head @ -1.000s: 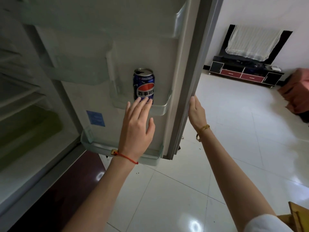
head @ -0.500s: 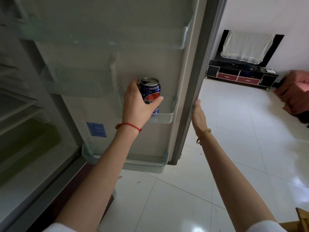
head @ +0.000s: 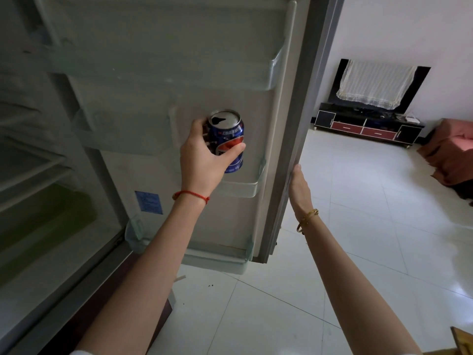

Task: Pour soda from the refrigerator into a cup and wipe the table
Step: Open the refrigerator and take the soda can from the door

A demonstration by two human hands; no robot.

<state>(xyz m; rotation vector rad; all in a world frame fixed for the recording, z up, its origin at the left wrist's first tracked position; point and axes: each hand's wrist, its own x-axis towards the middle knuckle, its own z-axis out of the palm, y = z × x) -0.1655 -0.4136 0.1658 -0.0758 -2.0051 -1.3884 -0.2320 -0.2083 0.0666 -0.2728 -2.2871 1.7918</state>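
Head view showed the left hand (head: 202, 160) with its grip wrapped around the soda can (head: 228, 139) above the door shelf (head: 240, 187); the right hand (head: 299, 187) lay flat and open-fingered on the refrigerator door (head: 289, 155) edge.

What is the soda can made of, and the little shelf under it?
The can looks like thin metal: its top is shiny silver, its side printed glossy blue. The door shelf seems to be clear, pale plastic, since the door shows through it.
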